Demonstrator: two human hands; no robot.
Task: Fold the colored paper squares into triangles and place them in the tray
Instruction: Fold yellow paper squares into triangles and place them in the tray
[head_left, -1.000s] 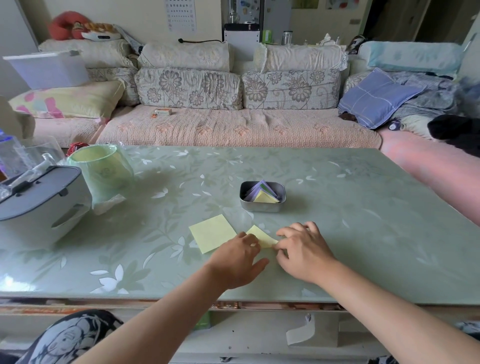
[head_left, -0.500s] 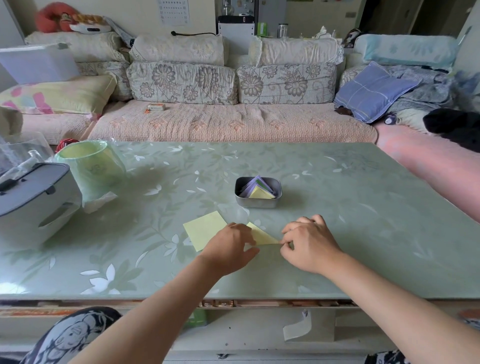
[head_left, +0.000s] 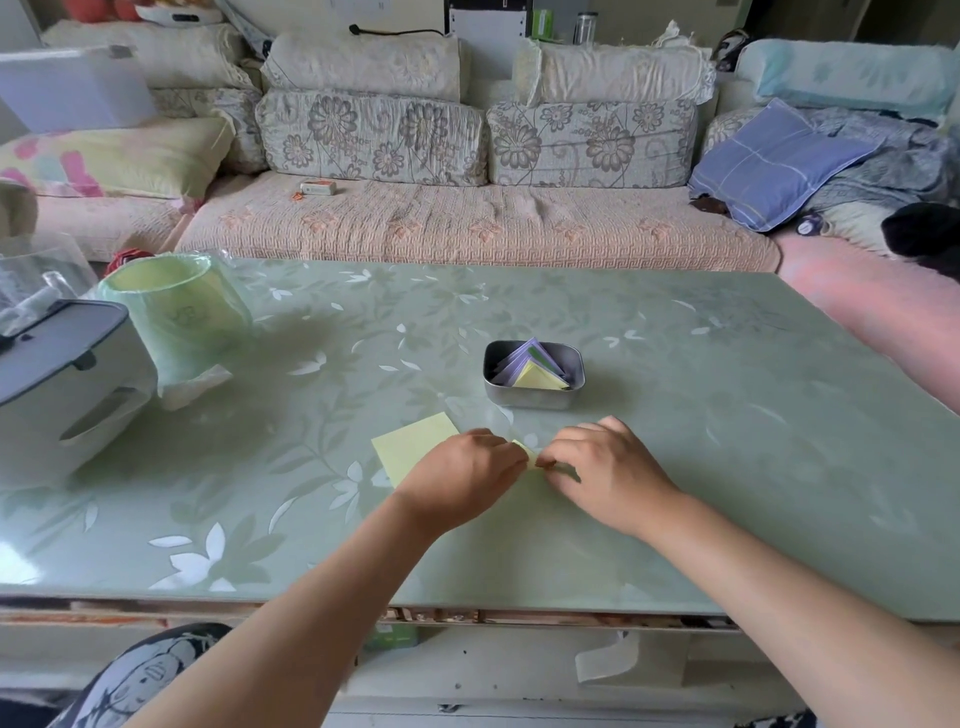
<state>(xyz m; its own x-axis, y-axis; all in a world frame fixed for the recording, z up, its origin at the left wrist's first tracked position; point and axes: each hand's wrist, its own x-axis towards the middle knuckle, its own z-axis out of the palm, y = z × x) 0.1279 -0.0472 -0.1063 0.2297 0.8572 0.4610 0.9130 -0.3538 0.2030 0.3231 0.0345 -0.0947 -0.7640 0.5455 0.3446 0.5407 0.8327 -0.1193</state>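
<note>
The small yellow paper (head_left: 522, 448) lies on the table (head_left: 727, 467) a little nearer its near edge. It sits between the left hand (head_left: 467, 467), whose fingers curl onto it, and the right hand (head_left: 608, 467), which pinches its right side, so only a corner shows. The tray (head_left: 530, 399) stands just beyond, toward the far edge, in line with the gap between the hands, and the right fingertips look slightly nearer to it. A flat yellow square (head_left: 410, 447) lies beside the left hand, partly under it.

Green table (head_left: 727, 426) with tray (head_left: 535, 401), yellow square (head_left: 410, 448)

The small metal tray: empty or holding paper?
Holding paper: folded purple and yellow papers sit inside the small metal tray.
</note>
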